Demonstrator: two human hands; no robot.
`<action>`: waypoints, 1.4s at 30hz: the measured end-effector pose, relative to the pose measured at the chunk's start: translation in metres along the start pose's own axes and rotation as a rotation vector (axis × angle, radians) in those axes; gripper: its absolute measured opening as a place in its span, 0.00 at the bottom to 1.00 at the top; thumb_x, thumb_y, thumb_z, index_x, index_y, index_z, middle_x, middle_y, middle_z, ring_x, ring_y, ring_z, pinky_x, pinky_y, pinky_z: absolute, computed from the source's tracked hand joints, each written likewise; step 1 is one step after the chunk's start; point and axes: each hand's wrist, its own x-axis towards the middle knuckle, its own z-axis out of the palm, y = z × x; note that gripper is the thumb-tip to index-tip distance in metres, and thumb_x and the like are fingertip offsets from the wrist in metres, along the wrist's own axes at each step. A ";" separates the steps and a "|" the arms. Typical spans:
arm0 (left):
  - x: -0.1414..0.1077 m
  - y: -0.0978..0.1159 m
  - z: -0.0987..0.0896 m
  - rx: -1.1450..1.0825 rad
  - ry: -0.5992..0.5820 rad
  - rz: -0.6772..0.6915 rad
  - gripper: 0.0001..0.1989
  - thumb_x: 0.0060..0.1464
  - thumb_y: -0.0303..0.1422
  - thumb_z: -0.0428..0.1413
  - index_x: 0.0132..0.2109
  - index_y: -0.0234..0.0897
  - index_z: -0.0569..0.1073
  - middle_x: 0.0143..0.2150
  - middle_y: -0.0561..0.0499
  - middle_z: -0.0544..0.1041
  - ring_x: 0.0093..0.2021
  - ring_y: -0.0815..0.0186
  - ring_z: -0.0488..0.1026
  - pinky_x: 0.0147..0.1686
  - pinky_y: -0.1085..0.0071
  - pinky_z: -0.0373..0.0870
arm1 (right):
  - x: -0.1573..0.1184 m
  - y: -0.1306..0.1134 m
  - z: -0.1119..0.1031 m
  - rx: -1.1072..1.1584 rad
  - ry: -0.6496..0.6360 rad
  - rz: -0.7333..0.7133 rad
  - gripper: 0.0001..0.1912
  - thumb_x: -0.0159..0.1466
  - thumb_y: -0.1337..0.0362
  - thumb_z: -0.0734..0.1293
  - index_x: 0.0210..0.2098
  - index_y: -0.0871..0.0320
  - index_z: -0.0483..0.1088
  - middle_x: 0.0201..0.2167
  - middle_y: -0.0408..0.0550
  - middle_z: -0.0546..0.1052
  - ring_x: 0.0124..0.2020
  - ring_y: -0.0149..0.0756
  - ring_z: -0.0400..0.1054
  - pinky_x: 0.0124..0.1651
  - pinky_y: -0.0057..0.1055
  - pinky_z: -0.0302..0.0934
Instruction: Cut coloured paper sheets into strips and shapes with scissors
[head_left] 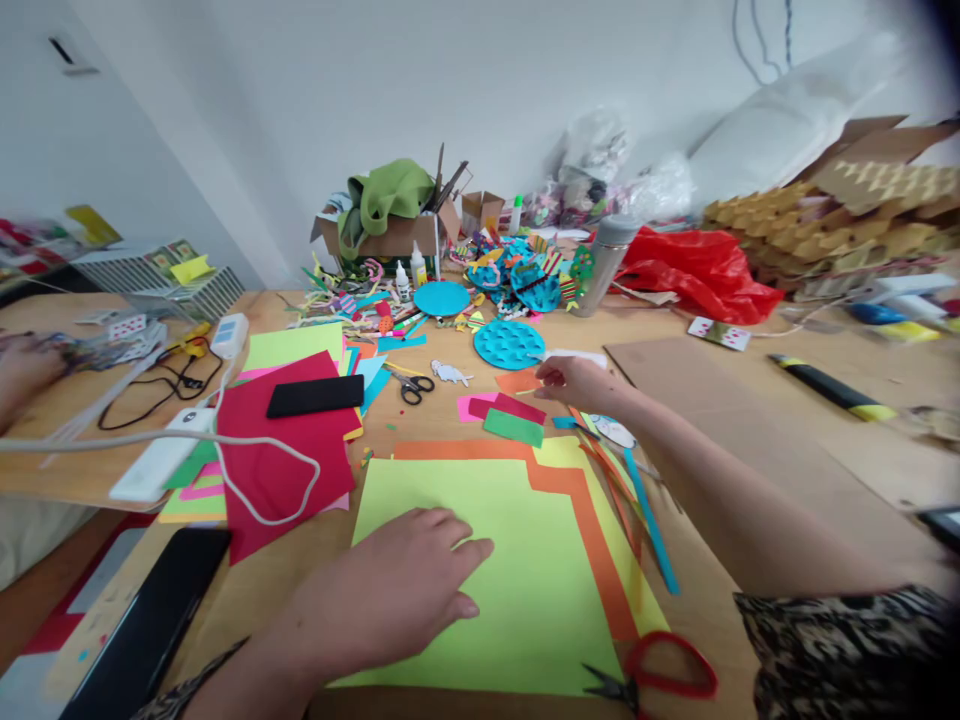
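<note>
My left hand (pixel 409 575) lies on a sheet of yellow-green paper (pixel 525 590), fingers loosely stretched and apart. My right hand (pixel 581 385) reaches farther out with curled fingers beside an orange paper piece (pixel 517 381); a small pale sliver shows near the fingertips, too fine to name. Close to it lie dark red paper pieces (pixel 517 408) and a green paper rectangle (pixel 513 428). An orange sheet (pixel 600 560) peeks out from beneath the yellow-green one. Red-handled scissors (pixel 667 665) rest on the near right corner, next to several paper strips (pixel 651 525).
Small black scissors (pixel 412 385), a blue dimpled disc (pixel 508 344) and glue bottles (pixel 403 282) sit farther back. Red paper (pixel 289 470) carries a black phone (pixel 315 396). Cardboard (pixel 705 400) and a box cutter (pixel 829 387) lie right. Another person's hand (pixel 30 362) is left.
</note>
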 end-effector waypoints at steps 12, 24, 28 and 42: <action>0.090 -0.002 0.043 0.017 0.151 0.049 0.12 0.58 0.35 0.50 0.42 0.32 0.72 0.39 0.45 0.75 0.45 0.59 0.70 0.47 0.63 0.64 | -0.003 -0.029 0.050 -0.003 -0.066 0.078 0.24 0.48 0.54 0.72 0.42 0.58 0.70 0.38 0.51 0.75 0.39 0.42 0.69 0.30 0.27 0.55; 0.101 -0.009 0.070 0.039 0.249 0.020 0.10 0.55 0.34 0.52 0.38 0.32 0.74 0.39 0.46 0.74 0.42 0.59 0.68 0.46 0.62 0.65 | 0.015 -0.010 0.015 0.260 0.096 0.018 0.09 0.53 0.61 0.66 0.23 0.59 0.65 0.18 0.39 0.65 0.22 0.28 0.58 0.24 0.26 0.45; 0.099 -0.006 0.068 0.037 0.247 0.023 0.10 0.55 0.33 0.53 0.38 0.31 0.74 0.38 0.45 0.74 0.41 0.58 0.70 0.45 0.61 0.66 | 0.020 -0.002 0.012 0.402 0.104 0.016 0.10 0.52 0.58 0.67 0.24 0.59 0.65 0.16 0.37 0.64 0.20 0.27 0.56 0.23 0.25 0.45; 0.107 -0.062 0.045 -1.512 0.570 -0.528 0.14 0.49 0.41 0.57 0.37 0.32 0.71 0.36 0.45 0.76 0.26 0.67 0.74 0.22 0.72 0.70 | -0.008 -0.039 0.033 0.909 -0.119 -0.080 0.22 0.50 0.44 0.66 0.25 0.57 0.61 0.17 0.37 0.65 0.17 0.26 0.57 0.21 0.24 0.50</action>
